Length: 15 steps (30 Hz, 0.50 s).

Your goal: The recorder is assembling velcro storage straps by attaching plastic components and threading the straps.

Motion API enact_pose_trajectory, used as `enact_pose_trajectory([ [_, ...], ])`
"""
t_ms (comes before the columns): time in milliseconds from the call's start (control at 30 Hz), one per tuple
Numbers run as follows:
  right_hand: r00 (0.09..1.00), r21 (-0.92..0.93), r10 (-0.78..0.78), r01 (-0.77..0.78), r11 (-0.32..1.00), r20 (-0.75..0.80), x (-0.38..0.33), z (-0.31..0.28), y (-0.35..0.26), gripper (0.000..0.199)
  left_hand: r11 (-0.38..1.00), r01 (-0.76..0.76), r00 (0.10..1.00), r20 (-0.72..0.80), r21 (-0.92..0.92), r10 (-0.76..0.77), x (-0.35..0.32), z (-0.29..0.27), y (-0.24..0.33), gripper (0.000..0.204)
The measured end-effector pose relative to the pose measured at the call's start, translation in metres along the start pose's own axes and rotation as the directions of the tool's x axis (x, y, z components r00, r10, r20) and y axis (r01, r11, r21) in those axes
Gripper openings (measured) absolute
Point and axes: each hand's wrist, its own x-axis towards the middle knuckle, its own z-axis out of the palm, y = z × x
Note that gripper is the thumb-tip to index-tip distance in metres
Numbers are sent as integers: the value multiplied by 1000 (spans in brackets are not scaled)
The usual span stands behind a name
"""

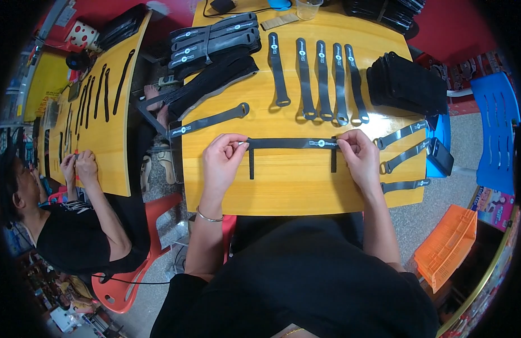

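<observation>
A black strap (283, 143) with white print near its right end is stretched level above the near part of the yellow table (294, 191). My left hand (222, 160) pinches its left end between thumb and fingers. At the other end, my right hand (359, 160) pinches it beside the print. Two short, narrow black strips (251, 164) show below the strap, one near each hand; I cannot tell whether they hang from it or lie on the table. A single loop-ended strap (210, 119) lies beyond my left hand, and smaller straps (404, 158) lie just right of my right hand.
Several straps (325, 81) lie in a row across the far middle. Strap bundles (215, 42) sit far left, and a black stack (407, 84) stands at right. A phone-like black object (441, 158) and an orange basket (446, 248) are off the right edge. A co-worker (80, 225) works at left.
</observation>
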Motion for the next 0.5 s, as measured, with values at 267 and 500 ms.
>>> enact_pose_trajectory([
  [267,1000,8,19,-19,1000,4,1,0,4,9,1000,2,1000,-17,2,-2,0,2,3,12],
  [500,1000,-19,14,-14,1000,-7,1,1,3,9,999,-1,1000,-25,33,2,1,3,5,12],
])
